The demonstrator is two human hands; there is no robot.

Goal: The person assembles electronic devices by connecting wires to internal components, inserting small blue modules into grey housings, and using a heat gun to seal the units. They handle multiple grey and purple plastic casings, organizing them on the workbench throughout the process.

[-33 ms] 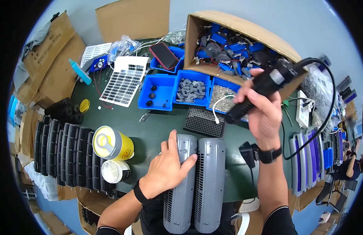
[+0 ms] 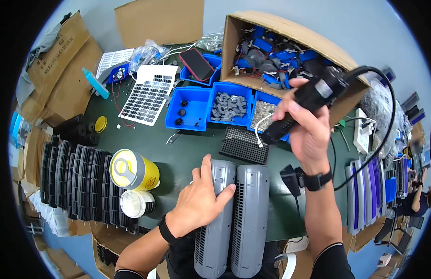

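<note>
Two long grey plastic housings with slotted vents lie side by side at the table's near edge, a left housing (image 2: 218, 218) and a right housing (image 2: 251, 218). My left hand (image 2: 199, 197) rests on the left one, fingers stretched along its outer side and thumb lying across its top. Raised over the right side of the table, my right hand (image 2: 311, 125) is wrapped round a black electric screwdriver (image 2: 313, 95) with a thick cable (image 2: 392, 116). Its front end points down to the left, above a black perforated block (image 2: 245, 145). No bit can be made out there.
Blue bins hold black knobs (image 2: 179, 112), grey clips (image 2: 229, 106) and small screws (image 2: 263, 114). Behind stands a carton (image 2: 359, 93) of motor parts. To the left are a yellow-lidded container (image 2: 132, 169), a white jar (image 2: 136, 203) and stacked black parts (image 2: 78, 181). Purple-grey panels (image 2: 364, 195) stand right.
My right hand and the screwdriver have shifted slightly left. My left hand stays on the left housing, and the whole view has moved a little.
</note>
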